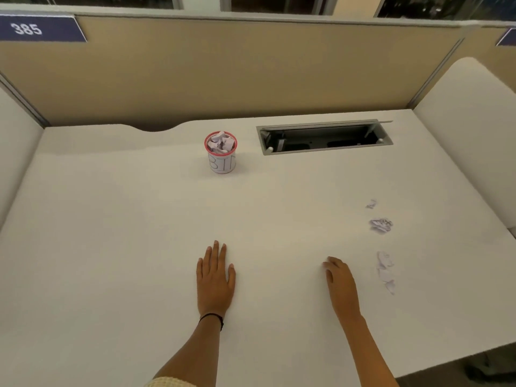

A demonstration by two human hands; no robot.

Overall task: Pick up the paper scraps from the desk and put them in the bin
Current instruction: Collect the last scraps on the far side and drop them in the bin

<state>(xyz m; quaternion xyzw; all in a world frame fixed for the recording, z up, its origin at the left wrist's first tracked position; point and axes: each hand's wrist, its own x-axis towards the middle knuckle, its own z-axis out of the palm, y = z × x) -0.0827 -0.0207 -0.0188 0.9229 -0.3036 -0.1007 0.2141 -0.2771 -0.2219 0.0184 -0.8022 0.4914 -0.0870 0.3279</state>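
- The left hand (215, 280) lies flat on the desk (111, 233), fingers straight and close together, holding nothing; a dark band (212, 317) circles its wrist.
- The right hand (340, 283) rests on the desk beside it, fingers loosely bent, holding nothing.
- To the right of the right hand lie the nearest scrap (386, 270), a crumpled scrap (381, 225) farther ahead, and a small scrap (371, 203) beyond that.
- The bin (222, 160) stands upright well ahead of the left hand, with paper heaped inside.
- An open hatch (324, 136) lies far ahead of the right hand.
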